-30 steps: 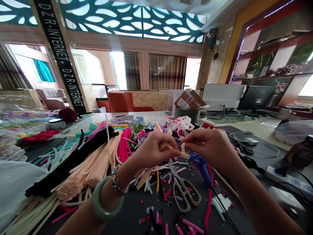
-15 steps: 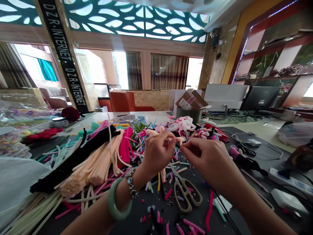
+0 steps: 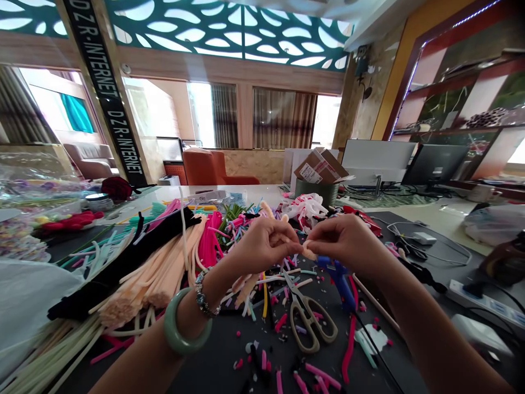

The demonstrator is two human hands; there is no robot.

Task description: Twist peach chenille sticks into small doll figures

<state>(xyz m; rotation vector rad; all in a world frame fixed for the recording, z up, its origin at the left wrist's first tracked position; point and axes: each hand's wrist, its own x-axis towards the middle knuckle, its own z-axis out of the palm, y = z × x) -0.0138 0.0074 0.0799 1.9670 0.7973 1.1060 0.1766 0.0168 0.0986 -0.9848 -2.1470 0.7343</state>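
Observation:
My left hand (image 3: 262,243) is closed around a twisted peach pipe cleaner shape; one end (image 3: 266,209) pokes out above the fingers and another part hangs below. Between both sets of fingertips sits a short curled peach end (image 3: 308,251). My right hand (image 3: 348,238) pinches that end from the other side. Just under the right fingers lies a blue glue gun (image 3: 341,284), partly covered by the hand. Below the hands, scissors (image 3: 307,323) with beige handles rest on the dark table with their blades slightly apart.
Bundles of peach pipe cleaners (image 3: 159,273) and a black bundle (image 3: 123,268) lie at left. Pink scraps (image 3: 324,377) litter the front. A white and red plastic bag (image 3: 307,208) is behind the hands. At right are a power strip (image 3: 488,301) and cables.
My right hand has moved up and right, uncovering the glue gun. My left hand has turned and lowered slightly, with the peach shape still in it.

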